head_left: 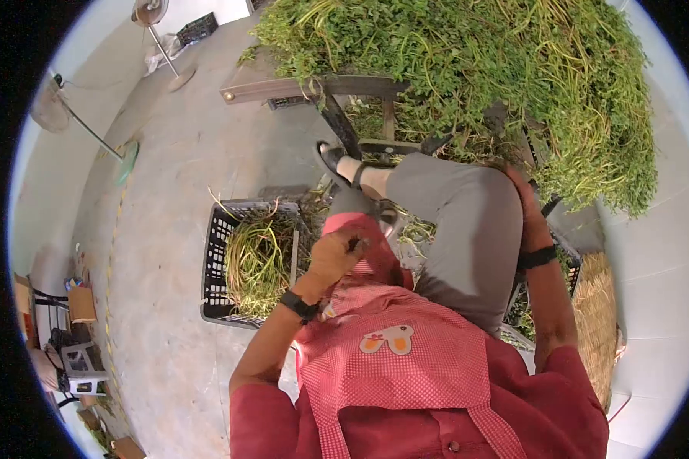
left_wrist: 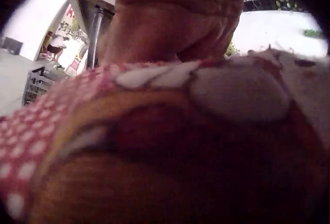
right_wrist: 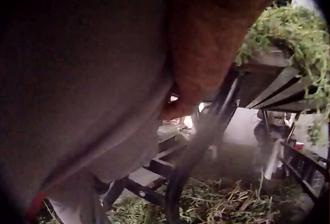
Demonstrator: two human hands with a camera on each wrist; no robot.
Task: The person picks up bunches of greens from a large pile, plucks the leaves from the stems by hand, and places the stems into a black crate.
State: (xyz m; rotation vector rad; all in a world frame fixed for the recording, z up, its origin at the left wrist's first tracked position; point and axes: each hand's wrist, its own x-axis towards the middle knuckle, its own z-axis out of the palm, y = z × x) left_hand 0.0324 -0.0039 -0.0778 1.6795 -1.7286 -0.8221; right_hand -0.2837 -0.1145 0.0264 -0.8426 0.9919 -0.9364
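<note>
My left hand [head_left: 333,264] rests on the red checked apron [head_left: 413,382] over the left thigh, its fingers loosely curled and dark at the tips. Close up in the left wrist view, the back of that hand [left_wrist: 175,23] lies against the apron's printed cloth [left_wrist: 31,146]. My right hand [head_left: 522,200] lies along the outer side of the raised right knee, on the grey trousers [head_left: 471,229]. From the right wrist, this hand [right_wrist: 211,38] shows stretched along the trouser cloth [right_wrist: 103,95]. Nothing shows held in either hand.
Leafy green stems [head_left: 467,69] are heaped on a table [head_left: 260,90] in front and hang over its edge. A black crate [head_left: 214,260] of cut stems [head_left: 259,264] stands on the floor to the left. More stems lie under the table. Two pedestal fans [head_left: 126,162] stand farther left.
</note>
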